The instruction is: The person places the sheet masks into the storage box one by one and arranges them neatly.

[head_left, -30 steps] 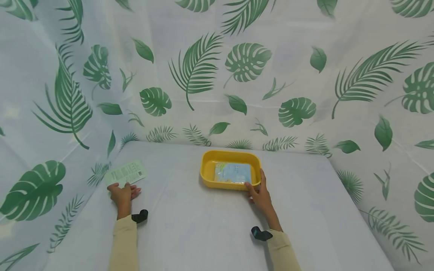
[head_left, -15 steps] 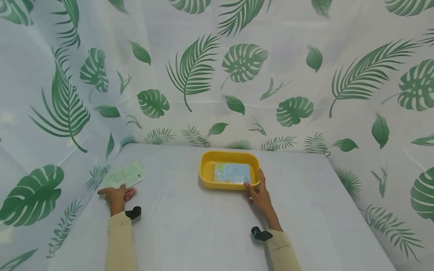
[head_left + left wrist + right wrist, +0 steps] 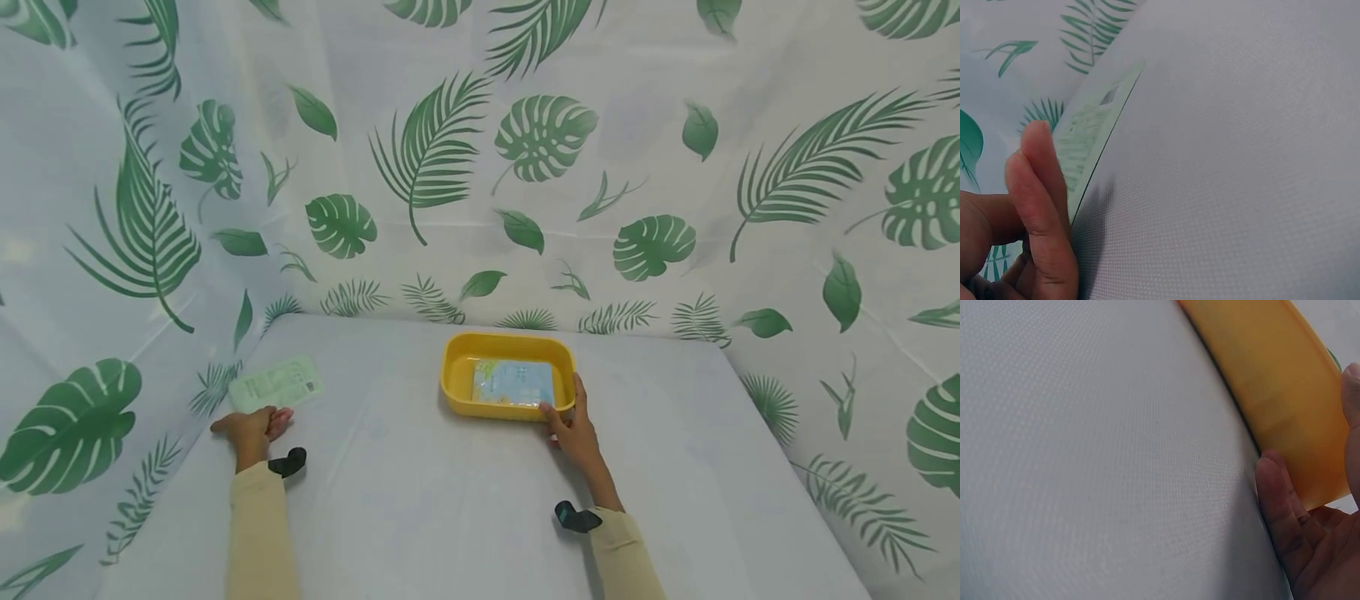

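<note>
A pale green printed packet [image 3: 276, 383] lies flat at the left of the white table. My left hand [image 3: 250, 429] is at its near left corner, fingers spread apart, one pointing left. Two of its fingers [image 3: 1044, 219] stand fairly straight beside the packet's edge in the left wrist view; the others are partly hidden. On the right, my right hand [image 3: 576, 429] grips the near right corner of a yellow tray [image 3: 480, 410], a digit over the rim and fingers [image 3: 1275, 487] against the outer wall. Inside the tray lies a light blue packet [image 3: 517, 383].
White cloth with green leaf prints [image 3: 427, 150] hangs behind the table and along both sides. The white tabletop [image 3: 420, 500] stretches between the two hands. A black wrist device [image 3: 288, 462] sits on the left wrist, another [image 3: 577, 518] on the right.
My left hand has shifted left and slightly back from the pale green packet, uncovering more of its near edge. The right hand and the tray have stayed in place.
</note>
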A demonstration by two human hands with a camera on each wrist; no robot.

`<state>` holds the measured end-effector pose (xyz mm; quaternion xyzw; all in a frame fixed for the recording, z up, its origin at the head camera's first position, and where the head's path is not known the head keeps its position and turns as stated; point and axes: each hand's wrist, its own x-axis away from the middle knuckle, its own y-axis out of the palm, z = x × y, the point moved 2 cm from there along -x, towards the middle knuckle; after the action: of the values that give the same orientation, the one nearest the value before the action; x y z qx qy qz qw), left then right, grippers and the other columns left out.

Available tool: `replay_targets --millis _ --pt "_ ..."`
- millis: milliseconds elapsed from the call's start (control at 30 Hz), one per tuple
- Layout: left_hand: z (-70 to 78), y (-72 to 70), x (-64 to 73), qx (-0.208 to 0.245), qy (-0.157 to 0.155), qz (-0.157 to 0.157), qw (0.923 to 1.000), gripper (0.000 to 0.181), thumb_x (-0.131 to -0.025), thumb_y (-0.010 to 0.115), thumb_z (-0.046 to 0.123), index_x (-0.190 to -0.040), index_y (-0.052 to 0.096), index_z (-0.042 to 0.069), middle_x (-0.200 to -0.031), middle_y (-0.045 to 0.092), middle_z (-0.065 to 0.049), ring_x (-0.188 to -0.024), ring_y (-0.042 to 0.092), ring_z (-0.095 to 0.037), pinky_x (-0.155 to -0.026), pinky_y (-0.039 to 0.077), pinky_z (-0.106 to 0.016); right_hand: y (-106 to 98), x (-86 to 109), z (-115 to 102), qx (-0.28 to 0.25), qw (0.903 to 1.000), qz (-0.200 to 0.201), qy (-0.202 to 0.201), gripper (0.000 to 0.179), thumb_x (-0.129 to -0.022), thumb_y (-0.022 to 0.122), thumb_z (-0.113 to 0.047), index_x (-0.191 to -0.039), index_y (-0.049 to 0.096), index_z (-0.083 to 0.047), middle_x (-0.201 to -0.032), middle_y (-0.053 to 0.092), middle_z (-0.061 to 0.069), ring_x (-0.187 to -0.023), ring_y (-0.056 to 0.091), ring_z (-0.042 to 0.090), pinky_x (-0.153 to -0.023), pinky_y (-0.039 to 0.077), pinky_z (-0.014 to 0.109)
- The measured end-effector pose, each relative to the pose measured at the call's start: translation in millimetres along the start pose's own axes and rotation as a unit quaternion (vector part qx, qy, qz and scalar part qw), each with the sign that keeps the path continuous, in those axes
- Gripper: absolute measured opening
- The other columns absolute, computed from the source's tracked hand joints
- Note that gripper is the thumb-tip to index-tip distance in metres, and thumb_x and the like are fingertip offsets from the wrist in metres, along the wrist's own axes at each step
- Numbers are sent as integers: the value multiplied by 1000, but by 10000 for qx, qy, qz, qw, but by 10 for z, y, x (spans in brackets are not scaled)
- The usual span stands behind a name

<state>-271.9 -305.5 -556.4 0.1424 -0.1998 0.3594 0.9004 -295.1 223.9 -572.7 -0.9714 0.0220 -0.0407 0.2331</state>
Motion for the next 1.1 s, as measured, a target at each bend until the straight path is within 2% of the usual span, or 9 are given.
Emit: replay_targets --millis 100,167,233,333,467,733,867,1000,1100 --pt "-6 -9 -13 74 18 52 10000 63 -92 57 -6 -139 15 -3 -57 64 5 -52 65 -3 -57 55 -17 -5 -5 1 -4 10000 15 -19 90 -91 59 -57 -154 -4 -43 -99 64 20 -73 64 17 -63 57 30" --pt "-7 -11 -22 41 86 0 10000 32 -92 56 -6 -120 42 -5 -57 65 4 -53 66 -4 -57 55 -18 -11 -4 -2 -19 10000 34 -16 90 -91 59 -57 -154 -4 -44 -98 65 19 -73 64 17 -62 57 30" --pt "-1 -11 -21 -66 74 -119 9999 9 -93 53 -6 -100 56 -1 -56 66 4 -53 66 -5 -55 55 -18 -16 -3 -8 -20 10000 42 -36 90 -91 59 -57 -154 -4 -43 -98 65 19 -73 64 17 -62 57 30" --pt "1 -10 -18 -403 27 -419 9983 13 -95 47 -5 -90 58 1 -53 65 4 -52 66 -4 -54 54 -17 -29 4 -14 -9 10000 43 -11 90 -91 58 -57 -153 -5 -45 -98 65 19 -73 64 17 -63 57 29" --pt "13 5 11 -777 96 -687 9946 9 -99 42 1 -96 51 1 -53 65 6 -53 66 -3 -55 53 -16 -39 -1 -15 13 10000 59 -19 90 -91 58 -57 -154 -4 -43 -100 64 19 -74 64 17 -63 57 29" --pt "8 30 16 -594 314 -589 9960 17 -103 43 9 -117 42 -1 -58 66 6 -57 69 -6 -61 56 -18 -47 -10 9 11 9999 102 1 91 -91 59 -57 -155 -4 -41 -99 65 19 -75 65 17 -63 57 30" --pt "-64 24 3 -711 951 -65 9929 19 -101 46 9 -115 47 -2 -54 60 12 -50 63 -1 -53 53 -16 -41 -5 19 5 9999 104 -7 91 -91 58 -57 -155 -5 -41 -102 64 20 -75 65 17 -61 57 30" --pt "-128 4 7 -1321 1726 856 9723 31 -98 49 11 -121 53 -8 -49 49 18 -38 49 6 -39 42 -14 -27 7 17 -31 10000 62 -5 91 -91 59 -57 -155 -4 -41 -100 65 21 -74 65 16 -61 57 30" --pt "-132 1 41 -1439 1842 1172 9652 34 -97 51 13 -122 57 -8 -48 46 19 -36 44 6 -37 38 -14 -20 10 17 -83 10000 26 -8 90 -91 59 -57 -154 -3 -43 -101 65 20 -74 65 17 -62 57 30"
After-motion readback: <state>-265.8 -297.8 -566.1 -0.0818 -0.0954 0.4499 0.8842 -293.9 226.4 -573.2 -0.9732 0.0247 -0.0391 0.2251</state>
